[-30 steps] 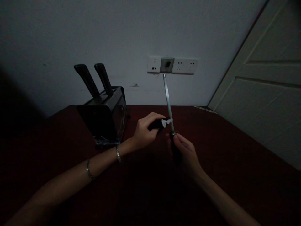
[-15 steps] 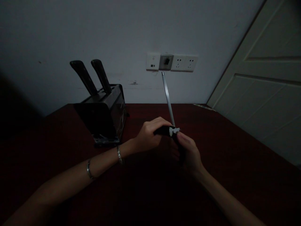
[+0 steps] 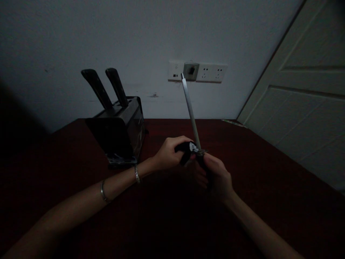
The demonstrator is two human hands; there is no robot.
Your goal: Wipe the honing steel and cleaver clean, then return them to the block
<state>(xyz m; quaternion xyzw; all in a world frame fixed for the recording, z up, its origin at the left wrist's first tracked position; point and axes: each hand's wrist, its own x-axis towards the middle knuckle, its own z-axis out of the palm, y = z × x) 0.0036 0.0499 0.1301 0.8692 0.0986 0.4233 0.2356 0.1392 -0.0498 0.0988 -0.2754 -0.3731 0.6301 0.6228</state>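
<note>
My right hand (image 3: 218, 172) is closed round the dark handle of a sharpening steel (image 3: 190, 111), whose long grey rod points up and away toward the wall, leaning slightly left. Pinched in my left hand (image 3: 169, 154) is a black cloth (image 3: 185, 148) with a white patch on it. The cloth lies close against the base of the rod, by the guard; whether it wraps round the rod I cannot tell. Fingers of my right hand under the handle are partly lost in shadow.
A knife block (image 3: 132, 118) with two black-handled knives (image 3: 97, 88) stands to the left on the dark red table (image 3: 172, 126). Behind are a wall with a row of sockets (image 3: 211, 72) and, at right, a pale panelled door (image 3: 304, 108). The light is dim.
The cloth in my left hand has shifted slightly left and down, uncovering the guard. The rod's tip has swung left and a little higher. My right hand keeps its grip.
</note>
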